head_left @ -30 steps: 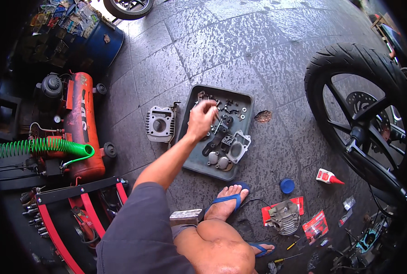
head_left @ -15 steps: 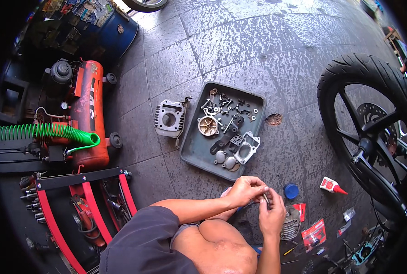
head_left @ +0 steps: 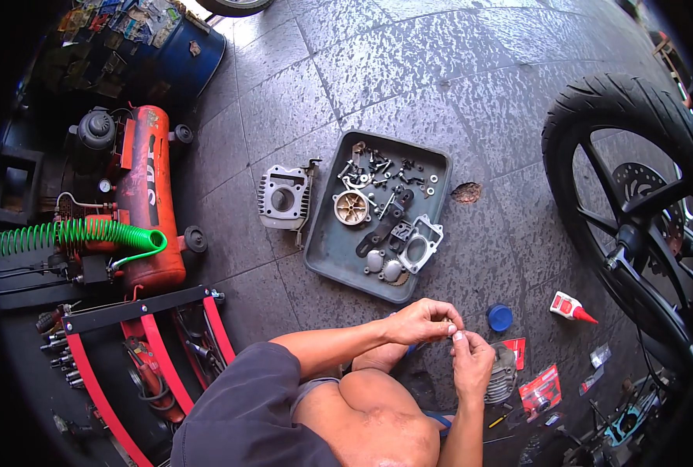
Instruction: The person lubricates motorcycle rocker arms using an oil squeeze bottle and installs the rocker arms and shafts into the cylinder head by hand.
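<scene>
My left hand (head_left: 422, 321) and my right hand (head_left: 473, 364) meet fingertip to fingertip above my knee. Both are closed in a pinch. Something small and metallic peeks out at the left fingertips, mostly covered, and its kind cannot be made out. Below the right hand, a finned metal engine part (head_left: 502, 373) lies on the floor, partly hidden. Just ahead of the hands is a grey tray (head_left: 327, 261) with bolts, washers, a round metal cover (head_left: 352, 208) and a flat metal gasket-like frame (head_left: 422, 245). A finned engine cylinder (head_left: 284, 198) stands left of the tray.
Right of my hands lie a blue round cap (head_left: 500, 317), a white bottle with red tip (head_left: 572, 307) and a red package (head_left: 541, 393). A motorcycle wheel (head_left: 595, 167) stands at the right. On the left are an orange air compressor (head_left: 150, 202) and a red tool rack (head_left: 167, 354).
My fingertips have drawn closer together, and the small metallic piece between them is now more covered. The view has shifted slightly; the tray and floor parts stay put.
</scene>
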A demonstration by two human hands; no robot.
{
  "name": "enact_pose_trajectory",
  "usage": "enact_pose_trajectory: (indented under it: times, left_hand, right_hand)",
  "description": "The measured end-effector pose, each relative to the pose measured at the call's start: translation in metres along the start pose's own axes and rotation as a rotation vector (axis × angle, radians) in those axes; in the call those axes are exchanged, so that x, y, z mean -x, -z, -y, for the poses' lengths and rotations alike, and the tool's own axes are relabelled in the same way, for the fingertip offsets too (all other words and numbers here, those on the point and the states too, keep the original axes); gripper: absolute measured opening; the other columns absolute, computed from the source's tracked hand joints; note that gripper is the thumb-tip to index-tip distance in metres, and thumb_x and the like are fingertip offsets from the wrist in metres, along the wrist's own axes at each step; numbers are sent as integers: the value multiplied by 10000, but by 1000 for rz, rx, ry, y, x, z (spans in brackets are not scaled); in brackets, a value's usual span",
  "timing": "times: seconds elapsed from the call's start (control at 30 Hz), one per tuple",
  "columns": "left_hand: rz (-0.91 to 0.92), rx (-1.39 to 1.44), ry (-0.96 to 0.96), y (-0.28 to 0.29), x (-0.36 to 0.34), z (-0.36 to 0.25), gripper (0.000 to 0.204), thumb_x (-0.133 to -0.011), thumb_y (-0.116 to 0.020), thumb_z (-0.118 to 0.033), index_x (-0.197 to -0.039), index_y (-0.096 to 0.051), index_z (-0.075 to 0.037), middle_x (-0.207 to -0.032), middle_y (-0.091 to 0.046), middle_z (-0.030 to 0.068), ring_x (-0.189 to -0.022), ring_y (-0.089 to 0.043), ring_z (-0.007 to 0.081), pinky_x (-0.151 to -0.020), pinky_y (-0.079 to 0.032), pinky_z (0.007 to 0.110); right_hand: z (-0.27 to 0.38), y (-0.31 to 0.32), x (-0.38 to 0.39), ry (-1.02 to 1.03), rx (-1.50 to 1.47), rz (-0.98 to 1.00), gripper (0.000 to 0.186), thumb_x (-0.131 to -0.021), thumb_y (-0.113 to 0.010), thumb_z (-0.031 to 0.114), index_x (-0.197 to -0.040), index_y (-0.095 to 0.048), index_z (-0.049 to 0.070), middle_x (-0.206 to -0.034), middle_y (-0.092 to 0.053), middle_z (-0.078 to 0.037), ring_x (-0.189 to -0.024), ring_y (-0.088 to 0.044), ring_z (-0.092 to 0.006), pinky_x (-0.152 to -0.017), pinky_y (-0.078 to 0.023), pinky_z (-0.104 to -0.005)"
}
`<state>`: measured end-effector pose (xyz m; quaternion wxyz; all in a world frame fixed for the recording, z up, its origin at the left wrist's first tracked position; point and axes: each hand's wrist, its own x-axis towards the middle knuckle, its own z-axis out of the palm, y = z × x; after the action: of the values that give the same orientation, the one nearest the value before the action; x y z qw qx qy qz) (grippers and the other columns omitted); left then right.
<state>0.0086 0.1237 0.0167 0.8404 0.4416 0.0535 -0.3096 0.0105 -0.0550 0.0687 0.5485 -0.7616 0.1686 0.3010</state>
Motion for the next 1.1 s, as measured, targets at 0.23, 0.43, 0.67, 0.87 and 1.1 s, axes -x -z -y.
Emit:
enact_pose_trajectory:
  times: [0.23,0.43,0.67,0.87,1.1]
  left_hand:
    - [-109,-15,113,-6,2,-1,200,-934,-656,-219,-984,-648,-26,-722,-602,-6,-618,-523,54,-542,-423,221]
    - [-264,83,209,-9,1,7,177,-902,-698,-202,-899,-632,-38,-701,-614,10,-568,-533,63,-498,-427,211]
    - [-215,9,174,-8,2,2,199,-909,-692,-210,-969,-680,-21,-708,-626,11,-589,-549,63,-521,-442,219]
    - [-179,-125,156,-10,7,3,279,-963,-614,-227,-1100,-669,10,-799,-658,24,-673,-583,68,-600,-486,228]
    - [-279,-244,42,-16,1,25,476,-1040,-418,-302,-1399,-453,9,-1140,-655,123,-1110,-594,183,-910,-507,325]
  right_hand:
    - [2,-6,9,17,-48,-19,224,-917,-641,141,-1008,-684,-59,-775,-645,-38,-657,-576,-80,-579,-457,-221]
    - [-13,-18,7,236,30,-107,211,-883,-645,39,-1076,-666,-44,-905,-673,-58,-779,-618,-103,-676,-499,-235]
    - [-14,-14,5,117,-251,-105,159,-872,-668,6,-1021,-643,-43,-819,-650,-36,-666,-578,-67,-579,-476,-204]
    - [-18,-14,10,54,-165,-186,159,-868,-693,41,-994,-659,-50,-820,-659,-54,-641,-583,-77,-554,-476,-215]
    - [-12,-39,12,355,225,-330,149,-849,-694,64,-964,-685,-31,-851,-686,-136,-733,-659,-224,-654,-517,-325]
